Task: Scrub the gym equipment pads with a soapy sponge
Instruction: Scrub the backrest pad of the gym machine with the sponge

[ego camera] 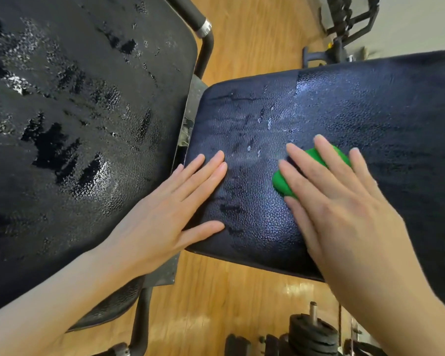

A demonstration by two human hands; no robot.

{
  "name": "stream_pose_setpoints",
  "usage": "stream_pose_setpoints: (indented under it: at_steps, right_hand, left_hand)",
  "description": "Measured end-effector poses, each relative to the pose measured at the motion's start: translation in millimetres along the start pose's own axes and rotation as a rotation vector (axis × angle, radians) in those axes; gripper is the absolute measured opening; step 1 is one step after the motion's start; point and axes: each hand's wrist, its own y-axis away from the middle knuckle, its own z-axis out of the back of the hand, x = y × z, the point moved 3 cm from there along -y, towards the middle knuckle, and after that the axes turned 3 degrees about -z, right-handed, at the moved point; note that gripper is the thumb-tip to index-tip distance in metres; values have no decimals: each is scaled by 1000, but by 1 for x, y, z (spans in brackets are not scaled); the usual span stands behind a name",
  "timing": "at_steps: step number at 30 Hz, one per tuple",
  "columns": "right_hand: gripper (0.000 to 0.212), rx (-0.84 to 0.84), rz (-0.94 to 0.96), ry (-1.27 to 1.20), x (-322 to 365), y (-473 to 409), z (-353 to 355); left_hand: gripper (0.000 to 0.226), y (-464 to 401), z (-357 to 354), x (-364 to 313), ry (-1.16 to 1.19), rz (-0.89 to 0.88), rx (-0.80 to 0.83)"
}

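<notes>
A black textured bench pad (357,104) lies across the right half of the view, wet with soapy streaks near its left end. My right hand (339,201) presses a green sponge (316,158) flat onto this pad with straight, spread fingers; most of the sponge is hidden under the fingers. My left hand (175,209) rests flat on the pad's left end, fingers straight and thumb out. A second, larger black pad (82,104) fills the left side, covered with foam patches and wet smears.
A black metal frame tube (203,34) with a chrome collar runs behind the left pad. Wooden floor (242,299) shows between and below the pads. Black weight plates (311,332) sit at the bottom right; a dumbbell rack (350,21) stands at the top right.
</notes>
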Motion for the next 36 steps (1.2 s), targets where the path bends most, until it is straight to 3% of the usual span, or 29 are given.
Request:
stream_pose_setpoints:
  at_steps: [3, 7, 14, 20, 26, 30, 36]
  right_hand:
    - [46, -8, 48, 61, 37, -20, -22]
    - [53, 44, 58, 21, 35, 11, -20]
    - [50, 30, -75, 98, 39, -51, -26]
    - [53, 78, 41, 38, 53, 14, -21]
    - [50, 23, -113, 113, 46, -65, -35]
    - [52, 68, -9, 64, 55, -7, -29]
    - [52, 91, -17, 136, 53, -62, -32]
  left_hand:
    - [69, -4, 4, -1, 25, -10, -20]
    - [57, -26, 20, 10, 30, 20, -80]
    - [55, -40, 20, 28, 69, -18, -8]
    - [56, -40, 20, 31, 23, -31, 2]
    - [57, -40, 19, 32, 24, -34, 35]
    - [58, -39, 20, 32, 16, -25, 30]
    - [60, -40, 20, 31, 6, -11, 29]
